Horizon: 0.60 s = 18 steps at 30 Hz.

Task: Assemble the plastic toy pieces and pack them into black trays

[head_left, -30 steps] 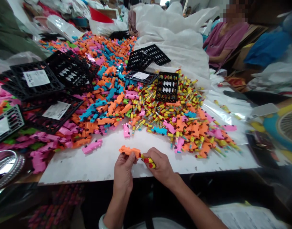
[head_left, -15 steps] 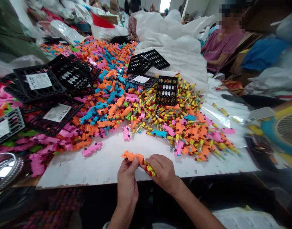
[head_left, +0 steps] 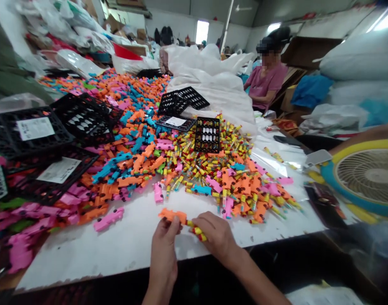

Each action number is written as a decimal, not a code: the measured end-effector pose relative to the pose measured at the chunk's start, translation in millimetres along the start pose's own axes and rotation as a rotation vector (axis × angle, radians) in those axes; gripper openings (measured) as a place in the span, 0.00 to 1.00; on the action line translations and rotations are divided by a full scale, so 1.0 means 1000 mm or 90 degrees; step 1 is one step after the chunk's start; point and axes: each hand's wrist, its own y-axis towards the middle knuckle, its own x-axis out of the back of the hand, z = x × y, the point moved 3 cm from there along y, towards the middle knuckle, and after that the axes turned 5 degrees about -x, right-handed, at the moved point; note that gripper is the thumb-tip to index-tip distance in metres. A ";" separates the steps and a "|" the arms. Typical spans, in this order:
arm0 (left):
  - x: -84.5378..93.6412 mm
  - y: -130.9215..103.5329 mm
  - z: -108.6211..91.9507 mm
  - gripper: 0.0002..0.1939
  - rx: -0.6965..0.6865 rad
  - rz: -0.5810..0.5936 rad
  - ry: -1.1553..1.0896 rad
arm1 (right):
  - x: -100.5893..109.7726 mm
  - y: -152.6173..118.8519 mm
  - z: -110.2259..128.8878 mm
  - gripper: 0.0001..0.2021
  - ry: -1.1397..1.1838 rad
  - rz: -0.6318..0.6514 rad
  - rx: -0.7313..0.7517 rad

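Note:
Between thumb and fingers, my left hand (head_left: 166, 239) grips an orange toy car (head_left: 173, 216) above the front of the white table (head_left: 117, 250). My right hand (head_left: 214, 235) is closed around several small yellow-and-red tubes (head_left: 198, 233). One tube meets the right end of the car; whether it sits inside cannot be made out. Behind my hands lies a heap of yellow tubes (head_left: 238, 142) with orange, pink and blue cars on its near side. A pink car (head_left: 108, 219) lies apart to the left of my hands.
Black trays (head_left: 37, 131) with white labels lie on the mixed cars at left. Another black tray (head_left: 207, 134) rests on the tubes. A yellow-and-blue fan (head_left: 368, 173) stands at right, and a person in pink (head_left: 265, 84) sits behind.
The view has shifted, so more of the fan and the back wall shows. Both hands keep their holds, the car and tubes still end to end.

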 end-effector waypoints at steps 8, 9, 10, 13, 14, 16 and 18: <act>0.001 0.074 -0.043 0.22 -0.302 -0.144 0.632 | 0.074 0.036 -0.067 0.11 -0.072 -0.311 -0.208; 0.000 0.083 -0.045 0.23 -0.294 -0.154 0.654 | 0.066 0.038 -0.064 0.10 -0.026 -0.270 -0.230; 0.000 0.090 -0.047 0.23 -0.280 -0.155 0.663 | 0.053 0.038 -0.058 0.10 0.025 -0.210 -0.252; 0.004 0.095 -0.045 0.21 -0.257 -0.125 0.695 | 0.003 0.027 -0.036 0.11 0.164 -0.026 -0.326; 0.007 0.091 -0.043 0.20 -0.256 -0.105 0.701 | -0.013 0.022 -0.030 0.12 0.201 0.021 -0.354; 0.015 0.078 -0.038 0.18 -0.253 -0.064 0.716 | -0.036 0.016 -0.021 0.13 0.260 0.088 -0.419; 0.023 0.062 -0.031 0.17 -0.241 -0.009 0.672 | -0.051 0.015 -0.016 0.15 0.316 0.131 -0.485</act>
